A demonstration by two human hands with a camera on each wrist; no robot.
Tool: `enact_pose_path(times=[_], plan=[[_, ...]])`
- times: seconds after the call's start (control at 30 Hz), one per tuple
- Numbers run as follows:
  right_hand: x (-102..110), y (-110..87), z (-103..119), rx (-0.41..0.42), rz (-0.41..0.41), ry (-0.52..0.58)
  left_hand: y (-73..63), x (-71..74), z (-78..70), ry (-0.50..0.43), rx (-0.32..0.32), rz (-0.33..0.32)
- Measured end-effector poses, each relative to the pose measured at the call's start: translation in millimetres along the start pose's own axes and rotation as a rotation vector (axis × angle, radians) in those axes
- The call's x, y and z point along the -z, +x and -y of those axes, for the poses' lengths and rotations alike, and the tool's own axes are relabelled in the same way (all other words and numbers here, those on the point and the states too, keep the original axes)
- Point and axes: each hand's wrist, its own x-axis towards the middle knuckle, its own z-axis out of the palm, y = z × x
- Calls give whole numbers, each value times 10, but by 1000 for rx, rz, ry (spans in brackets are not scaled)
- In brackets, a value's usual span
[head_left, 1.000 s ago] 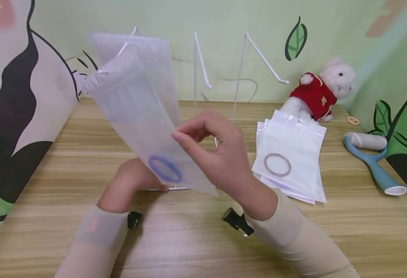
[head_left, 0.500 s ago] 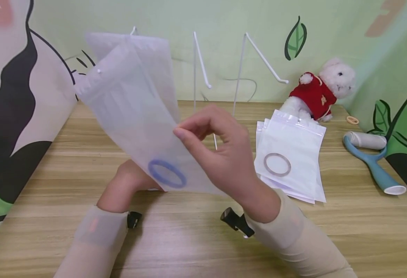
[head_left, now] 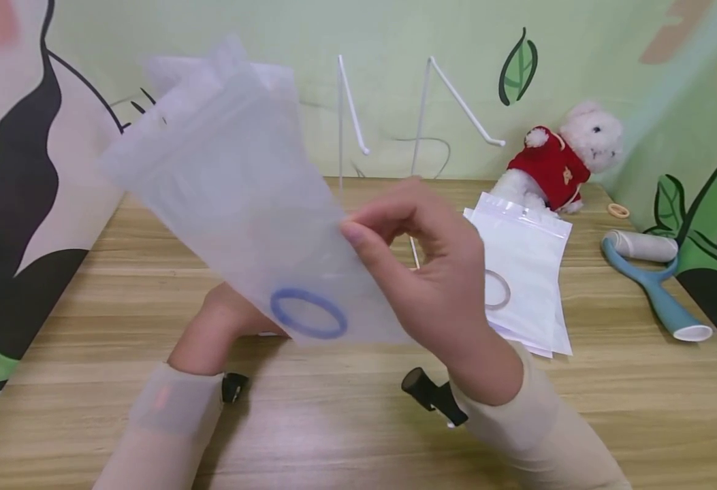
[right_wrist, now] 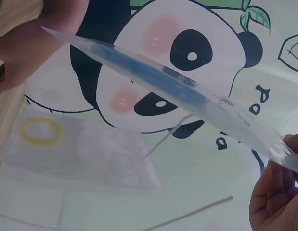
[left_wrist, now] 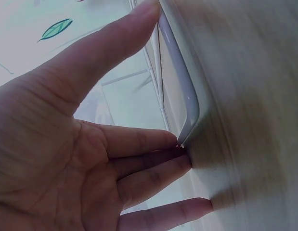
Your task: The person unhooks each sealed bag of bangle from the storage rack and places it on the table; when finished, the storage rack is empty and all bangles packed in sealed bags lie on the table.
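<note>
My right hand [head_left: 438, 272] pinches the side edge of a translucent zip bag [head_left: 235, 184] between thumb and forefinger. A blue ring [head_left: 318, 333] shows in the bag's bottom. Behind it is a second zip bag [head_left: 286, 78], which in the right wrist view holds a yellow ring [right_wrist: 23, 132] and hangs by a hook [right_wrist: 168, 134]. Whether the front bag touches the hook is hidden. Low on the table, partly behind the front bag, my left hand [head_left: 229, 309] touches the white wire rack's base [left_wrist: 188, 94] with thumb and extended fingertips.
Two bare rack hooks [head_left: 355, 112] jut forward at the centre. To the right lie stacked zip bags [head_left: 530, 272], the top one with a brownish ring. A plush toy [head_left: 557, 163], a small tan ring [head_left: 618, 210] and a blue-handled lint roller [head_left: 658, 292] stand farther right.
The right hand has moved right and closer, drawing the front bag toward the camera along the hook; only a tiny hook tip shows now. The left hand has stayed put.
</note>
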Motion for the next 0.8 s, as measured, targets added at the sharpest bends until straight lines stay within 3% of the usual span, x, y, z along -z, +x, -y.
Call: enact_pose_path(times=[0.13,0.2,0.37,0.8], plan=[[116,-12,11,-9,-71,5,-24,12,12,32,136,57],[182,-15,17,-12,-117,16,-16,13,19,63,175,93],[364,-25,23,-18,-235,49,20,2,33,115,206,138],[846,-26,-72,-2,-561,38,-4,15,60,119,203,144]])
